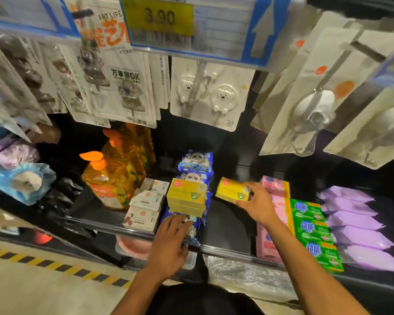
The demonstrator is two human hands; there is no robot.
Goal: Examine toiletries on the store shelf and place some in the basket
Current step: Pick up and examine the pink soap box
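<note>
My right hand [257, 204] grips a yellow soap box [231, 189] by its right end, just above the dark shelf [225, 226]. A stack of the same yellow boxes [187, 196] sits to its left on top of blue panda wipe packs [197, 163]. My left hand [171, 244] rests with relaxed fingers on the front blue wipe pack [193, 233] at the shelf's front edge. No basket is in view.
Orange pump bottles [109, 176] and white soap boxes [146, 205] stand left of the stack. Pink packs [271, 223], green soap boxes [312, 230] and purple packs [355, 226] fill the right. Hook cards [212, 94] hang above under a 3.90 price tag [159, 19].
</note>
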